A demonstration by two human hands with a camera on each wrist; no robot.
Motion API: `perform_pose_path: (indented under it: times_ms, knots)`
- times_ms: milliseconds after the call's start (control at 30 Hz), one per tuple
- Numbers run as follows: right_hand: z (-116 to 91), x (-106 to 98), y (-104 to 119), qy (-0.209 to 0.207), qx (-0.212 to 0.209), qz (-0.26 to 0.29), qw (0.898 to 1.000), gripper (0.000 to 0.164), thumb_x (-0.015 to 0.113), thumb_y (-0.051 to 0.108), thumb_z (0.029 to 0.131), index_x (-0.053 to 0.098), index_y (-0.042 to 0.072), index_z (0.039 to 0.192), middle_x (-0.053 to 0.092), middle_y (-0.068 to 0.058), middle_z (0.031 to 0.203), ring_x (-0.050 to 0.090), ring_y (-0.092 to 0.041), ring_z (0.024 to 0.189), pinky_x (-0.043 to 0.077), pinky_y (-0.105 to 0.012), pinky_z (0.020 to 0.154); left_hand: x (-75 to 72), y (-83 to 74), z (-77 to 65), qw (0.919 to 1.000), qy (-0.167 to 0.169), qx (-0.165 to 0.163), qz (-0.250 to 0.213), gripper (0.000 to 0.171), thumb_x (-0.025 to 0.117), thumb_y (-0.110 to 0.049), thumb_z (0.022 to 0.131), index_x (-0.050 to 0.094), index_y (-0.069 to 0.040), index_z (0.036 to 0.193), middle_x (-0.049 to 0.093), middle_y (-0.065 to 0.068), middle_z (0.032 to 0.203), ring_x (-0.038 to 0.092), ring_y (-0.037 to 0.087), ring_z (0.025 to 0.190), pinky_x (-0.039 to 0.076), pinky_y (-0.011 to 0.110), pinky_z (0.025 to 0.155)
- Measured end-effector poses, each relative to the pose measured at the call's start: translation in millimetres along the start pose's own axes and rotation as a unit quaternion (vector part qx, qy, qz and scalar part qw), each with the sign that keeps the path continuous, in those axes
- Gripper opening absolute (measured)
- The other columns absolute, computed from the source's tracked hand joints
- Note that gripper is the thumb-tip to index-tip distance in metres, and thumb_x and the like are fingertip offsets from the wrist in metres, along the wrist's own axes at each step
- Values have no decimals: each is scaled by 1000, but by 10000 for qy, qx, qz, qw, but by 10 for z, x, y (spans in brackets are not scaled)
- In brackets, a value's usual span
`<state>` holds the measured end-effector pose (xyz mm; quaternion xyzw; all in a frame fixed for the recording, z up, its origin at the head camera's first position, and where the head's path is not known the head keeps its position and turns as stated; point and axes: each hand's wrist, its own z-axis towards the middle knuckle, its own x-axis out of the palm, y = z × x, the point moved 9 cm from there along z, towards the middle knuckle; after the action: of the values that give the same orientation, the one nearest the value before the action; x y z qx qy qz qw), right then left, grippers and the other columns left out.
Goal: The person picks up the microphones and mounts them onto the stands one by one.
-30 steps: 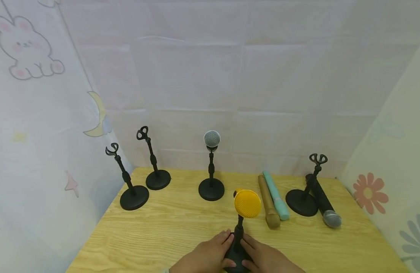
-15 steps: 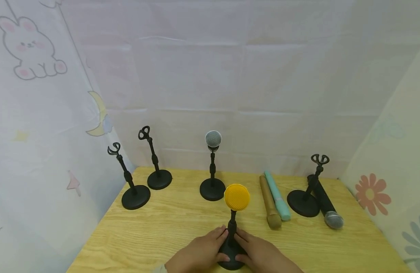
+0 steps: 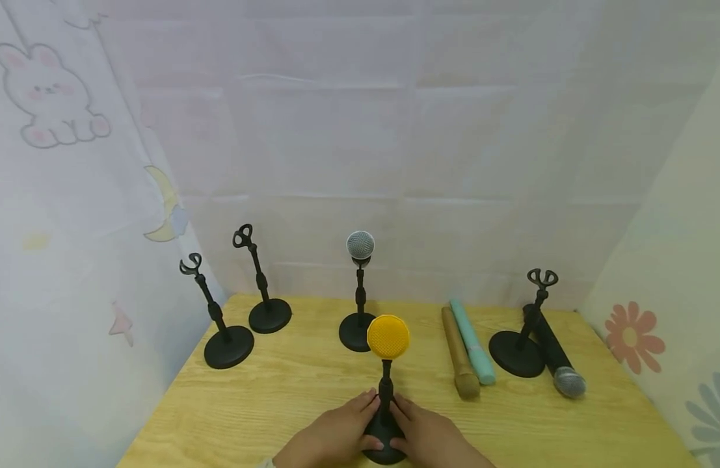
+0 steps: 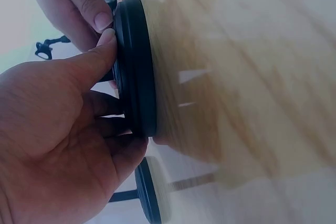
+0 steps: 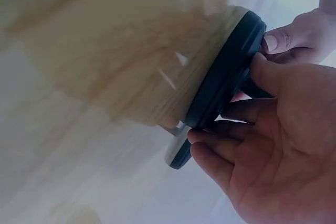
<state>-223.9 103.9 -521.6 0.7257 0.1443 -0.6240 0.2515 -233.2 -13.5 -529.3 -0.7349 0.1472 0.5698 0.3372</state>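
Yellow microphone point(image 3: 388, 337) on its black stand point(image 3: 386, 390), near middle of the table point(image 3: 248, 416).
Left hand point(image 3: 339, 429) and right hand point(image 3: 426, 432) grip the base point(image 3: 385, 451) from either side, thumbs on top, fingers partly curled round its rim. Positioning seems in hand; the next move likely calls for a level, even release. No writing is readable.

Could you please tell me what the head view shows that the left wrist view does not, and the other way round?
Only the head view shows the yellow microphone, the rabbit print and the red flower print. Only the left wrist view shows the left palm and, nearly edge-on, the thick side of the black base. Both show the left hand and right hand gripping that base, and the table.
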Motion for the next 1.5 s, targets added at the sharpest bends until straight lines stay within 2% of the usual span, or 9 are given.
perform_pose_path:
  times_ms: [167, 400, 667, 900, 1167, 1333, 1500]
  knots:
    - [86, 2, 52, 17, 35, 105, 9999, 65, 59, 51, 99, 52, 10, 149, 49, -11, 153, 58, -27, 129, 55, -43, 96, -34, 108, -16, 10000, 13, -79, 13, 76, 55, -58, 97, 42, -12, 155, 36, 4, 162, 42, 17, 145, 46, 32, 108]
    - [194, -80, 162, -218, -248, 13, 9995, 65, 55, 51, 101, 50, 9, 150, 49, -12, 153, 57, -27, 131, 54, -41, 98, -67, 290, -14, 9996, 61, -261, -57, 78, 57, -57, 96, 41, -10, 156, 34, 8, 163, 40, 20, 146, 45, 36, 110]
    - [337, -99, 242, -275, -441, -187, 9985, 64, 55, 50, 101, 49, 10, 151, 48, -11, 154, 56, -23, 132, 55, -37, 97, -121, 427, -54, 9990, 10, -367, -273, 78, 59, -54, 96, 40, -7, 156, 33, 12, 163, 39, 25, 147, 43, 38, 112]
    - [510, -101, 301, -120, -406, -163, 9990, 63, 54, 48, 103, 46, 11, 153, 46, -11, 156, 53, -23, 135, 52, -37, 101, -191, 571, -86, 9974, -45, -446, -560, 79, 61, -51, 97, 34, -9, 159, 31, 15, 163, 39, 31, 147, 42, 44, 112]
    - [712, -82, 390, 46, -520, -199, 9984, 64, 49, 49, 104, 43, 9, 154, 40, -12, 159, 48, -22, 140, 50, -35, 105, -275, 733, -111, 9950, -17, -587, -810, 77, 64, -44, 97, 34, -7, 158, 29, 19, 163, 37, 36, 146, 40, 51, 112]
    - [843, -119, 403, -29, -545, -373, 9978, 63, 48, 48, 105, 43, 9, 154, 39, -13, 159, 48, -23, 140, 49, -34, 105, -319, 855, -54, 9936, -72, -496, -1008, 78, 64, -41, 99, 29, -8, 160, 25, 21, 164, 33, 40, 148, 37, 54, 114]
    - [1001, -120, 396, 15, -542, -377, 9978, 63, 47, 48, 106, 41, 9, 156, 37, -12, 161, 45, -22, 142, 47, -34, 108, -372, 985, -12, 9922, 19, -548, -1122, 78, 63, -37, 100, 29, 1, 158, 21, 24, 164, 27, 43, 149, 33, 57, 115]
